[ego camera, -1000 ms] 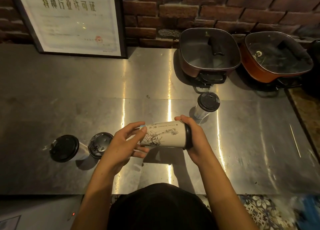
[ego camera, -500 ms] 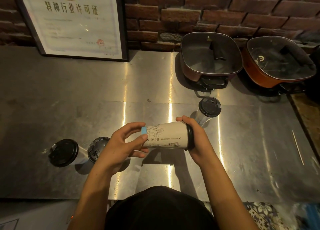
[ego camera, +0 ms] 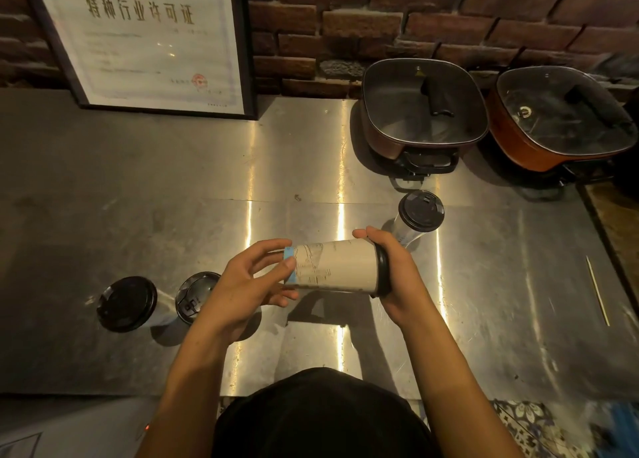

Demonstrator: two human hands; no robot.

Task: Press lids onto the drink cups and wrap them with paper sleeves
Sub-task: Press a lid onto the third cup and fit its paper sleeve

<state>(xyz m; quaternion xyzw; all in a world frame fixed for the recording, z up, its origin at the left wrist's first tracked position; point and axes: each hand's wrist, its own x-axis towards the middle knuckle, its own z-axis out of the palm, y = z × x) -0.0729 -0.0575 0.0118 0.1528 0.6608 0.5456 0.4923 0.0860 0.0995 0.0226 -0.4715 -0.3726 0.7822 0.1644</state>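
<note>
I hold a drink cup [ego camera: 340, 265] sideways above the steel counter [ego camera: 138, 215]. It wears a beige printed paper sleeve with a blue edge, and its black lid points right. My right hand [ego camera: 394, 271] grips the lidded end. My left hand [ego camera: 252, 284] holds the sleeve's blue-edged end at the cup's bottom. Two clear cups with black lids stand at the left, one [ego camera: 126, 304] further out, the other [ego camera: 195, 297] partly hidden behind my left wrist. A third lidded cup [ego camera: 420, 212] stands just beyond my right hand.
Two square electric pots with glass lids stand at the back right, one dark [ego camera: 423, 106], one orange [ego camera: 560, 119]. A framed certificate [ego camera: 152, 39] leans on the brick wall at the back left. A thin wooden stick [ego camera: 597, 290] lies near the counter's right edge.
The cup has turned in my hands: the sleeve's ink drawing has rolled away and a plainer face shows. Both hands keep their hold at the same spot.
</note>
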